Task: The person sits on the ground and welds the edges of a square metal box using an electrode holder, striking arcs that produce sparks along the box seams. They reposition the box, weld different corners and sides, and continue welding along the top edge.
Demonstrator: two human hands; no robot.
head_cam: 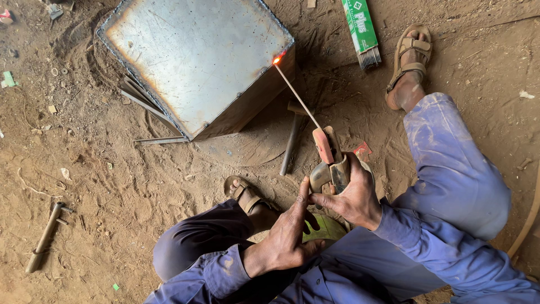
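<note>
Steel box's (197, 56) top corner beyond the frame's edge.

- Soft, even daylight fills the scene; shadows are faint and short.
- The metal box (197, 62) shows a dull, pale sheen across its top, brightest toward 11 o'clock.
- A small orange glow burns at the rod tip (277, 58), near 12 o'clock.
- Focus is sharp throughout; edges bend slightly.
</note>
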